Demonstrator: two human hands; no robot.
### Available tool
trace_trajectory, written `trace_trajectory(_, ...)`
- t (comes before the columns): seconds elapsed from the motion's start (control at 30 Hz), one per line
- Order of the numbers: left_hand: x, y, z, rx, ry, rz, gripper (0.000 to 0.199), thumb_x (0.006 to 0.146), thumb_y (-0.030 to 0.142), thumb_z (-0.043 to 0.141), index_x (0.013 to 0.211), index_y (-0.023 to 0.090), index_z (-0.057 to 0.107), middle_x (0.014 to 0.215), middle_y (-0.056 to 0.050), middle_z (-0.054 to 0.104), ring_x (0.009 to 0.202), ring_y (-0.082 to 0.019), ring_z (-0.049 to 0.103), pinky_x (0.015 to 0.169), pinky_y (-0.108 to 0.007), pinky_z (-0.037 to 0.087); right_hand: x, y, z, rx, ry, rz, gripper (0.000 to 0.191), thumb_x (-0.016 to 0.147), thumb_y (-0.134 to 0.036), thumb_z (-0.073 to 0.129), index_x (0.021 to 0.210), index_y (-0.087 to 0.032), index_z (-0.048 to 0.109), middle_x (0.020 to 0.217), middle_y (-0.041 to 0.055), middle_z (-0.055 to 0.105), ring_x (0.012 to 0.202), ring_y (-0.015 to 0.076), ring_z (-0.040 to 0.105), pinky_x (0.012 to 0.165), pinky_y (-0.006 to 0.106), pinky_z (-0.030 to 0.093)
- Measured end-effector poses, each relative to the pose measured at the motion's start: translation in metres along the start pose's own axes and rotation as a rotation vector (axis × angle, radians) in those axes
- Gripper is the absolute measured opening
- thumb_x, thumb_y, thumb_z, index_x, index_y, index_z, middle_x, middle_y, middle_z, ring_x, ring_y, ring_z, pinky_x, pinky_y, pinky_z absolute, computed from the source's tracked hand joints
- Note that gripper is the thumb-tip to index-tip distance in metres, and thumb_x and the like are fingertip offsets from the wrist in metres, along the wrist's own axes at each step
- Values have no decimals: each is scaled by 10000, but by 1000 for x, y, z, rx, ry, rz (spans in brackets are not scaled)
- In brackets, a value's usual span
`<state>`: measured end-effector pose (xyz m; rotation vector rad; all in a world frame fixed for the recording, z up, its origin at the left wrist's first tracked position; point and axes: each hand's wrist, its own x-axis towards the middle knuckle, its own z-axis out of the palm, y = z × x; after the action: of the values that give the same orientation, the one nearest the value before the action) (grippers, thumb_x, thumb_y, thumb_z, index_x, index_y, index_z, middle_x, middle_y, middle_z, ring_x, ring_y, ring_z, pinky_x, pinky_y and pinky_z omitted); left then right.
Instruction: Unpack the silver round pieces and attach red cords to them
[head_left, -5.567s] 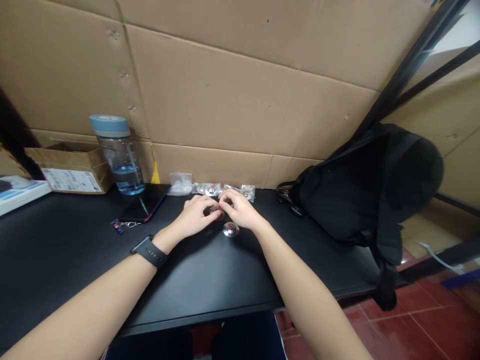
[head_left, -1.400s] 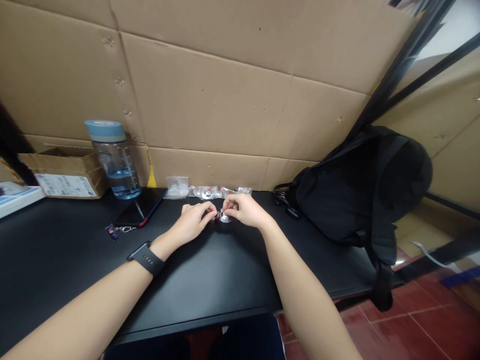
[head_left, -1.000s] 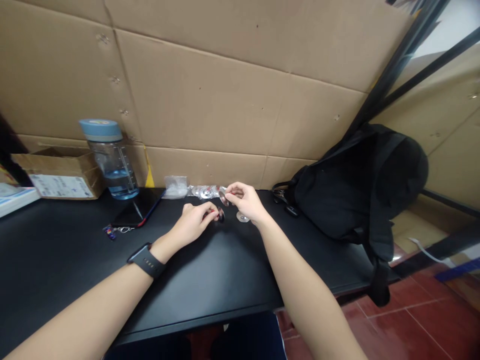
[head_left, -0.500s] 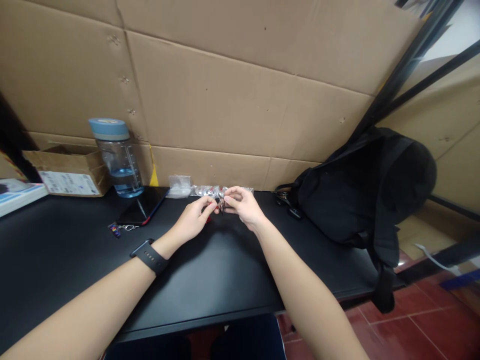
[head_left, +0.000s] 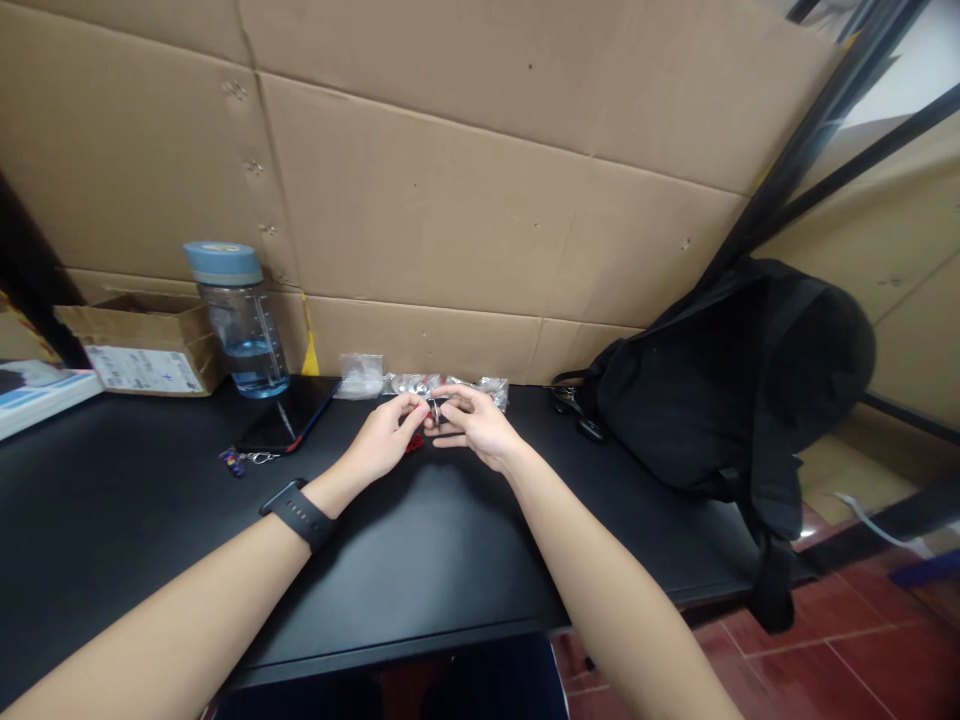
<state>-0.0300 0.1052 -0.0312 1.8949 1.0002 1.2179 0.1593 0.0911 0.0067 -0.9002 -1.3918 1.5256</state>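
Note:
My left hand (head_left: 389, 432), with a dark watch on its wrist, pinches one side of a small metallic ring-like piece (head_left: 438, 410). On the other side, my right hand (head_left: 475, 425) has its thumb and fingertips closed at the same piece, its lower fingers extended. A red cord-like item (head_left: 415, 442) shows just below the left fingertips; whether it joins the metal piece cannot be told. Behind the hands lies a row of small shiny items in clear plastic (head_left: 491, 388), partly hidden by the fingers.
A clear packet (head_left: 361, 376), a phone (head_left: 285, 418) with a charm, a blue-lidded bottle (head_left: 244, 330) and an open cardboard box (head_left: 142, 350) stand or lie on the left. A black backpack (head_left: 735, 380) fills the right side of the black table (head_left: 420, 570). Cardboard (head_left: 450, 220) rises behind.
My right hand has shifted slightly left and down, and its lower fingers are now more stretched out. More of the red item shows. The view has moved slightly.

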Motion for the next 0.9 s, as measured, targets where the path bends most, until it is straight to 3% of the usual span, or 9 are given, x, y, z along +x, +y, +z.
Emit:
trace_trajectory(0.17, 2, -5, -2, 17, 14, -18, 315, 984, 491, 522, 979, 197, 634, 907, -62, 741, 861, -224, 705, 846, -352, 533, -1, -2, 2, -21, 21, 11, 268, 909, -227, 682, 1175, -257, 682, 1025, 37, 678, 769, 163, 773, 706, 294, 651)
trace_trajectory(0.37, 1, -10, -2, -4, 30, -51, 320, 956, 503, 564, 979, 194, 645, 927, -66, 747, 868, -229, 713, 814, -338, 528, -3, -7, 6, -15, 19, 53, 281, 894, -262, 727, 1165, -202, 685, 1096, 89, 713, 712, 160, 770, 694, 285, 660)
trace_trajectory(0.57, 2, -3, -2, -6, 33, -68, 368, 965, 551, 533, 990, 203, 648, 981, -66, 757, 919, -240, 711, 843, -339, 507, -2, -1, 4, -50, -36, -56, 504, 697, -295, 909, 1144, -206, 692, 1288, 102, 652, 727, 137, 760, 727, 300, 672)
trace_trajectory(0.63, 5, 0, -11, 140, 30, -58, 403, 1005, 558, 439, 1048, 221, 656, 1051, -71, 757, 1004, -259, 697, 923, -384, 483, -1, -2, 2, -48, -18, -72, 513, 690, -285, 909, 1146, -206, 686, 1291, 103, 643, 716, 142, 763, 720, 305, 673)
trace_trajectory(0.73, 9, -3, -33, 603, 108, -52, 400, 1031, 527, 375, 1128, 253, 650, 1201, -88, 728, 1200, -317, 616, 1052, -514, 370, 0, -5, -2, -57, 36, -107, 493, 710, -286, 892, 1149, -213, 679, 1286, 102, 637, 726, 154, 771, 724, 311, 672)
trace_trajectory(0.8, 10, -13, -48, 850, 118, -73, 364, 1015, 485, 410, 1106, 236, 660, 1312, -123, 682, 1286, -348, 548, 1061, -563, 336, 0, -6, -5, -83, 68, -117, 483, 720, -288, 884, 1149, -212, 675, 1285, 107, 630, 724, 155, 772, 718, 309, 668)
trace_trajectory(0.9, 8, -35, -62, 1026, 42, -177, 374, 1004, 433, 409, 1186, 217, 656, 1516, -139, 540, 1411, -365, 430, 1059, -608, 329, 0, -7, -9, -106, 94, -113, 475, 722, -292, 878, 1141, -207, 669, 1293, 112, 611, 711, 153, 770, 701, 304, 662)
